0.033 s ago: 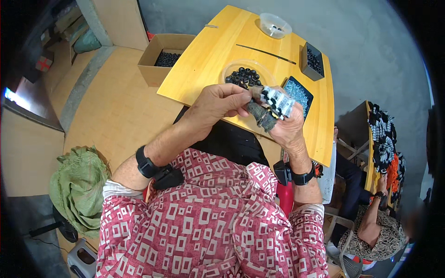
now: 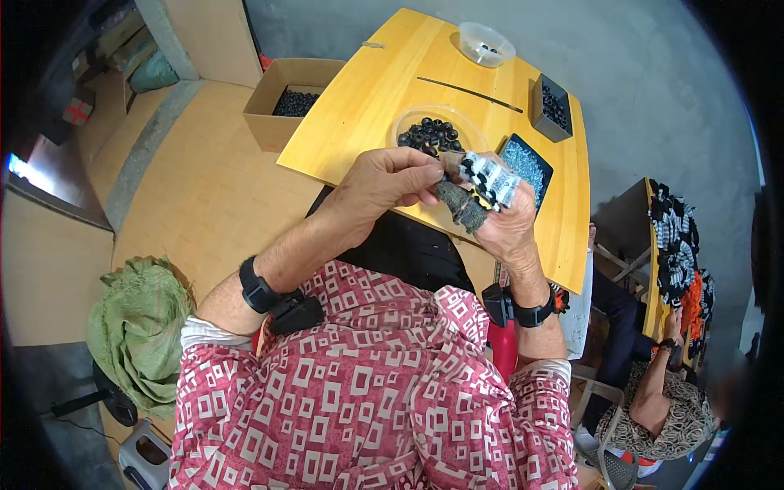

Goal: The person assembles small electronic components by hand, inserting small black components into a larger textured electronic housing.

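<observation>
My left hand (image 2: 382, 186) is closed in a pinch, thumb against fingers. Its fingertips meet those of my right hand, and anything between them is too small to make out. In my right hand (image 2: 508, 229) is a beadwork piece of black and clear beads (image 2: 492, 180), lying across the fingers. Dark grey fabric wraps (image 2: 464, 206) cover part of that hand's thumb or fingers. Just beyond my hands, a clear round tub (image 2: 467, 122) holds large black beads (image 2: 429, 135). Beside my right hand lies a dark tray of small pale-blue clear beads (image 2: 524, 167).
On the yellow table (image 2: 359, 106) are a thin dark rod (image 2: 469, 95), a clear bowl (image 2: 486, 45) and a dark box of black beads (image 2: 554, 109). A cardboard box (image 2: 282, 126) stands left. A green sack (image 2: 140, 335) lies lower left. Another person (image 2: 657, 400) sits at right.
</observation>
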`<state>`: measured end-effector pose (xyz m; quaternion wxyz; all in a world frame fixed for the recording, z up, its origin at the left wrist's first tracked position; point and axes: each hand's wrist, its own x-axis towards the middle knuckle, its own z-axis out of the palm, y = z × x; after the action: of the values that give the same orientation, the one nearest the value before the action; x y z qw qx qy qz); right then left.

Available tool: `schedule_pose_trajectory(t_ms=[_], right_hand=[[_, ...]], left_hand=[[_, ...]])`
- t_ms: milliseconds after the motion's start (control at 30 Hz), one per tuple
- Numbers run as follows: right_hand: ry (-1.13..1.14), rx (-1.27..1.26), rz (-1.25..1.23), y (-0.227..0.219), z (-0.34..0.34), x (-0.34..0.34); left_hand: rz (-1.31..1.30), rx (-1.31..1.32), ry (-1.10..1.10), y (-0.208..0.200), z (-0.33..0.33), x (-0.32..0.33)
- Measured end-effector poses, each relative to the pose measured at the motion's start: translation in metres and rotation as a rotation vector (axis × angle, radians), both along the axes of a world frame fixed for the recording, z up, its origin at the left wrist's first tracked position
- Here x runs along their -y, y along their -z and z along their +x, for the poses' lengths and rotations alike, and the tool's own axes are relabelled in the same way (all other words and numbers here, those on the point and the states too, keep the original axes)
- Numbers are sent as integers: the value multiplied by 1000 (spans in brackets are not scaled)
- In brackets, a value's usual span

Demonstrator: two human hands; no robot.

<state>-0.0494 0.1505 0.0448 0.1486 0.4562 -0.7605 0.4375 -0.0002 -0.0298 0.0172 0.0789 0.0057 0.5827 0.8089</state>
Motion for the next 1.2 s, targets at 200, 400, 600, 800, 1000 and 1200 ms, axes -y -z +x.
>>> schedule_pose_trajectory(t_ms=[200,400,600,800,1000,1200], right_hand=[[-42,-135,76,-2,1,-9],[-54,178,-72,3,8,-15],[-63,-26,-70,5,5,-14],[-29,-96,-45,1,9,-11],[53,-116,-95,5,15,-11],[100,-403,-8,1,17,-6]], left_hand=[[54,5,-4,1,6,-3],[122,66,25,-11,12,-5],[205,114,110,-10,13,-2],[184,97,124,-2,12,-3],[343,136,181,-4,11,-5],[271,118,61,-3,13,-8]])
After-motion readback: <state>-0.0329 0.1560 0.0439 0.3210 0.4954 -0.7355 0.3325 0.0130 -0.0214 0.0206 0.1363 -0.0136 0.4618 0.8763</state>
